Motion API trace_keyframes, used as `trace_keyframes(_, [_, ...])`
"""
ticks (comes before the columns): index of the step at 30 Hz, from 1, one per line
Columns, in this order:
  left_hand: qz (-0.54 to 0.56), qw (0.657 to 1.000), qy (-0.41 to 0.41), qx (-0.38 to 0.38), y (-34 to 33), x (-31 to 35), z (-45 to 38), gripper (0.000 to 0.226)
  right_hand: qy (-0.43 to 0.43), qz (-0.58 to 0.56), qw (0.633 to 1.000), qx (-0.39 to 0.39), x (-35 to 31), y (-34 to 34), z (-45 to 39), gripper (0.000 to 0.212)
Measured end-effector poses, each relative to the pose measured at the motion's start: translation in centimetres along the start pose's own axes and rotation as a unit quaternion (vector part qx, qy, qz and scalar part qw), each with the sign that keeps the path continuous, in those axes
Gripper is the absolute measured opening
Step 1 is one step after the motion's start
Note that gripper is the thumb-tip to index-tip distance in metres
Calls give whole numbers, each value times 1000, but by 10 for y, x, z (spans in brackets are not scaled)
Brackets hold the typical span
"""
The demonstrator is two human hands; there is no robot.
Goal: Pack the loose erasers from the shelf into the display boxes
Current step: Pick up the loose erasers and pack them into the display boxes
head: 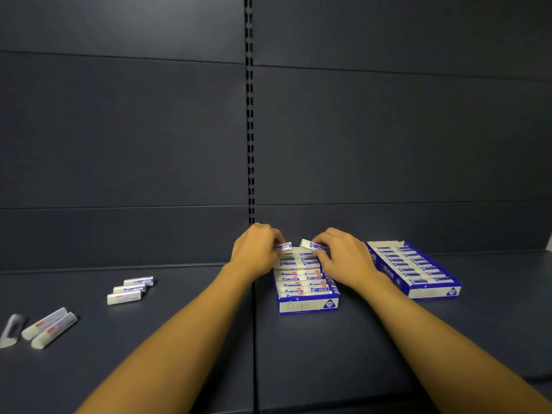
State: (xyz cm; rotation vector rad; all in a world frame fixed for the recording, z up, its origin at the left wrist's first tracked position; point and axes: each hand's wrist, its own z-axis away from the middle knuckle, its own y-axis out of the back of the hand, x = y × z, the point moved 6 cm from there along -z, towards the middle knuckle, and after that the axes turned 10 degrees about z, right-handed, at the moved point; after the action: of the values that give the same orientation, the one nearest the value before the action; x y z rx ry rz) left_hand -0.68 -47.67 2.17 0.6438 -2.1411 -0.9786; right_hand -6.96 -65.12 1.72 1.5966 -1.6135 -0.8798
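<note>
Seating two erasers at the far end of the near display box (309, 306): left hand (257, 252) is pinching one eraser (285, 246), right hand (343, 258) is pinching the other eraser (310, 244); each is best lowered flat, aligned with the rows.

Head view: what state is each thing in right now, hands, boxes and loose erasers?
Left hand: pinching an eraser over the near box's far end.
Right hand: pinching another eraser, tilted, above the same end.
Near box: open, rows nearly full.
Far box: open, full.
Loose erasers: three lying on the shelf, left.
Tubes: lying further left.
</note>
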Motion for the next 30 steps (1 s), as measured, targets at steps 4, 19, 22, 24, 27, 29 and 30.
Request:
trace_keyframes(4, [-13, 1000, 2, -12, -14, 1, 2, 22, 8, -62, 998, 3, 8, -20, -5, 26])
trace_keyframes(19, [12, 999, 30, -43, -42, -10, 9, 25, 39, -173, 984, 22, 19, -50, -14, 23])
trace_keyframes(22, [11, 998, 31, -47, -44, -10, 9, 27, 35, -166, 985, 7, 22, -54, -15, 27])
trace_keyframes(24, [9, 998, 30, -47, -44, -10, 9, 28, 38, -158, 987, 5, 21, -53, -15, 29])
trace_keyframes(27, [3, 998, 28, -49, -46, -8, 9, 31, 44, -135, 990, -6, 18, -51, -15, 30])
trace_keyframes(29, [-4, 999, 28, -46, -46, -7, 9, 32, 47, -119, 992, -18, 16, -51, -14, 31])
trace_keyframes(30, [-6, 999, 26, -43, -46, -6, 9, 32, 49, -113, 992, -23, 16, -52, -13, 31])
